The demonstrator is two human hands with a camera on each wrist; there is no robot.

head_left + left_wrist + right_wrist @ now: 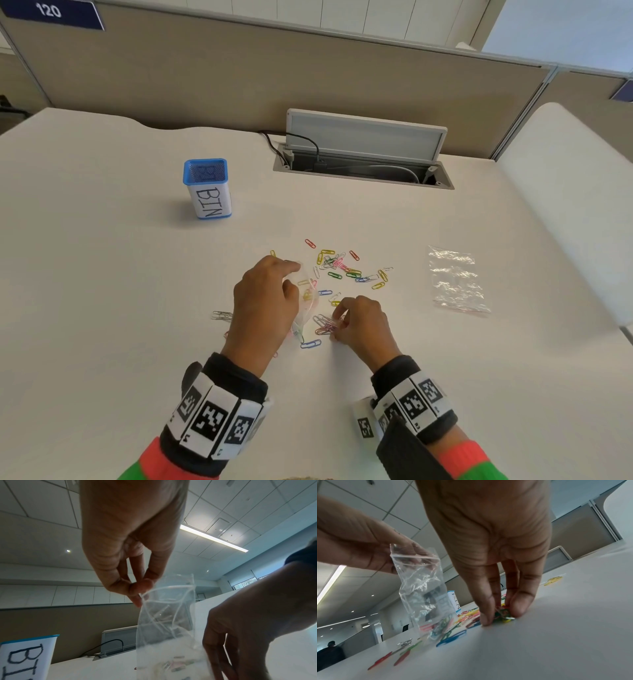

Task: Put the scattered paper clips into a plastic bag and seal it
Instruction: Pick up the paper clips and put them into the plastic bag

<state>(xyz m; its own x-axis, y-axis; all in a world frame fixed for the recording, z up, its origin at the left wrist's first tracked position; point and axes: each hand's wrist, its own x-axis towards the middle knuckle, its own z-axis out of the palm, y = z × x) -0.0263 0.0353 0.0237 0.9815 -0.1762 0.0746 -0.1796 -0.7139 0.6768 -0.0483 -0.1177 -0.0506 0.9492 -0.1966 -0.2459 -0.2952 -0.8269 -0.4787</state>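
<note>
My left hand (274,294) pinches the top rim of a small clear plastic bag (423,588), which hangs upright with its mouth open (168,592) and its bottom touching the table. A few coloured clips lie in its bottom (441,627). My right hand (356,320) is down on the table just right of the bag, and its fingertips (485,619) pinch a small bunch of paper clips (503,615). More coloured paper clips (342,267) are scattered on the white table beyond both hands, and a few lie by the left wrist (221,315).
A second clear bag (455,281) lies flat to the right. A blue-rimmed pot labelled BIN (208,188) stands at the back left. An open cable hatch (363,161) with its raised lid is at the table's far edge, before a beige partition.
</note>
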